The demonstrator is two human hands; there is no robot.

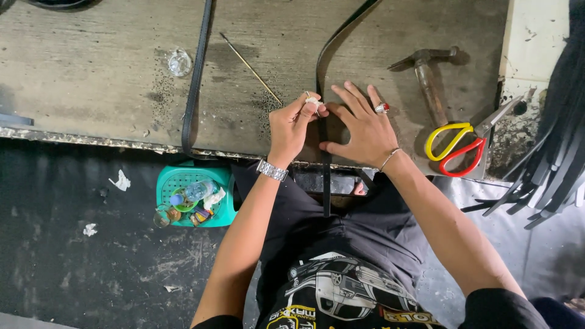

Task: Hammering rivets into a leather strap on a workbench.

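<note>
A long black strap (321, 67) runs down the worn wooden bench (91, 73) and hangs over its front edge between my arms. My left hand (291, 127), with a metal watch at the wrist, pinches a small whitish piece (313, 101) right at the strap. My right hand (363, 129), wearing a red-stone ring and a thin bracelet, lies with fingers spread flat on the bench, pressing the strap beside it.
A second black strap (196, 79) lies to the left. A thin stick (250, 68), a hammer (428, 82) and yellow-and-red scissors (458, 145) rest on the bench. A bundle of black strips (557, 152) hangs at right. A green basket (189, 195) with small bottles sits below.
</note>
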